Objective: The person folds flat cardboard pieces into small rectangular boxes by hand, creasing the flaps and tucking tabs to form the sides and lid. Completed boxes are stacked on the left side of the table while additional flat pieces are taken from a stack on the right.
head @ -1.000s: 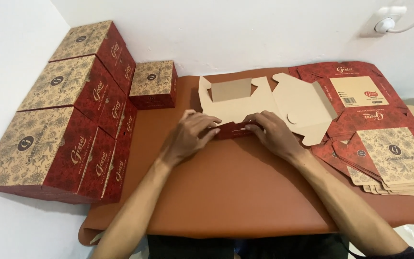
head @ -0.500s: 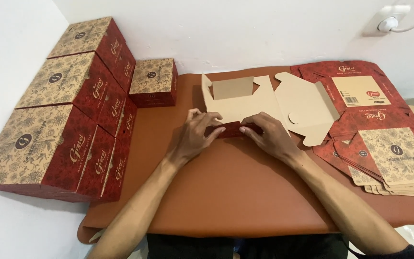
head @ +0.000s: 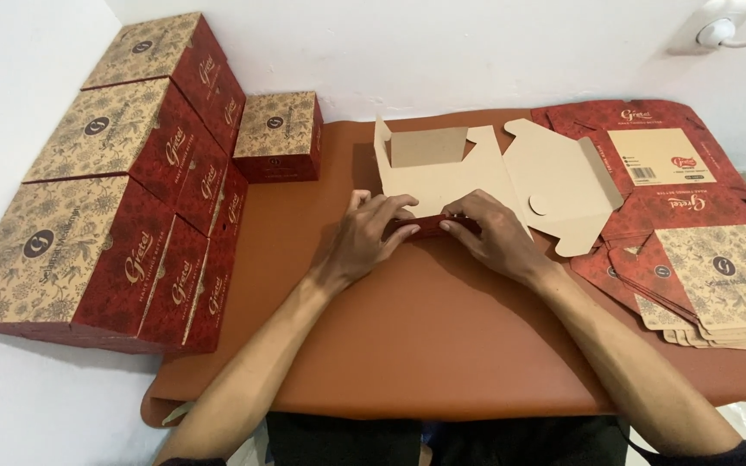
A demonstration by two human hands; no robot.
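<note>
Box blank: A flat, die-cut cardboard box blank, plain tan inside and dark red on its printed face, is lying unfolded at the middle-back of the mat, its long axis running left to right, with one small flap standing up at its far edge.
Near flap: The blank's near edge is being folded into a narrow red strip lying crosswise in front of the person.
Left hand: The left hand is reaching in from the lower left, palm down, fingers curled and pressing onto the strip's left end.
Right hand: The right hand is mirroring it from the lower right, fingers pinching the strip's right end; the two hands are working close together, fingertips nearly meeting.
Mat: A smooth, leather-like brown mat is covering the work surface.
Finished boxes: Glossy red boxes with tan floral lids are standing stacked along the left wall.
Flat stack: More unfolded blanks are lying piled at the right.
</note>
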